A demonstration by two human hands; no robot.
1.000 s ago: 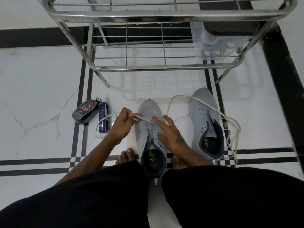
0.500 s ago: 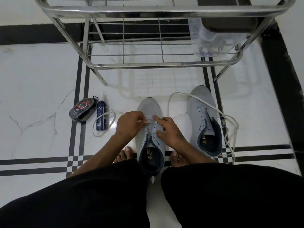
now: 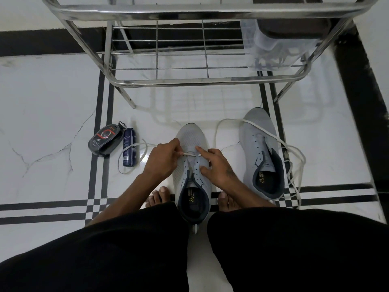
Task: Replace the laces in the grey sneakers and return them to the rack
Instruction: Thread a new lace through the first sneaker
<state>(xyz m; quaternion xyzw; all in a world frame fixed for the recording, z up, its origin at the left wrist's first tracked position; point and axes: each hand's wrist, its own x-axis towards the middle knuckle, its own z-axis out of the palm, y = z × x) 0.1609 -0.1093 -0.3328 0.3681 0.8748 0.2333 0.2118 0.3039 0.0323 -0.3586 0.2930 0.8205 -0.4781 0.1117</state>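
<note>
Where your left hand (image 3: 163,160) was out at the side a second ago, it now pinches the lace (image 3: 190,153) over the near sneaker (image 3: 192,165), right hand (image 3: 216,167) relaxed, steadying the eyelets.

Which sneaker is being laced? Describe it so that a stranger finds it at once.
Start at the steel wire shoe rack on the white marble floor. In front of it stand two grey mesh sneakers; take the sneaker between the bare feet. Unlike the right-hand grey sneaker, draped in loose white lace, both hands touch it, the left hand pinching a white lace end.

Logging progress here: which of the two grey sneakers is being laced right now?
The sneaker between the feet: both hands are on it, left hand pinching the lace. The other sneaker sits untouched.
</note>
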